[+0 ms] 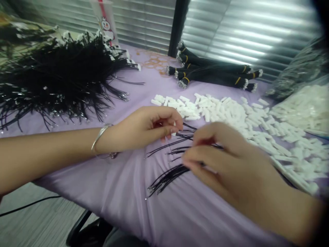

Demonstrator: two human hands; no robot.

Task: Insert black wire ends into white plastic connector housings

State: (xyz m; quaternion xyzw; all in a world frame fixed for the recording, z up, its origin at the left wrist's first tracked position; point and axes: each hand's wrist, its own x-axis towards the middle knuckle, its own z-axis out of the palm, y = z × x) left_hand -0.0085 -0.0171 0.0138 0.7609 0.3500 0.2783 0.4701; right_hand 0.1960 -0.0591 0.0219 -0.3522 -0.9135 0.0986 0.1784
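My left hand (151, 125), wearing a silver bracelet (100, 137), is closed in a pinch above the cloth. Between its thumb and fingertips shows a small white plastic connector (174, 133). My right hand (226, 168) is blurred by motion, its thumb and fingers drawn together; what they pinch cannot be made out. Loose black wires (164, 147) with metal tips lie between the hands. Closer to me, a denser bunch of black wires (168, 178) runs under the right fingertips. Just beyond both hands spread many white plastic connectors (221, 109).
A large heap of black wires (59, 75) with white ends covers the left side. Tied black wire bundles (213, 70) lie at the back, beside rubber bands (151, 61). A cup (105, 24) stands by the blinds. Plastic bags (305, 99) sit at right. Purple cloth (123, 192) covers the table.
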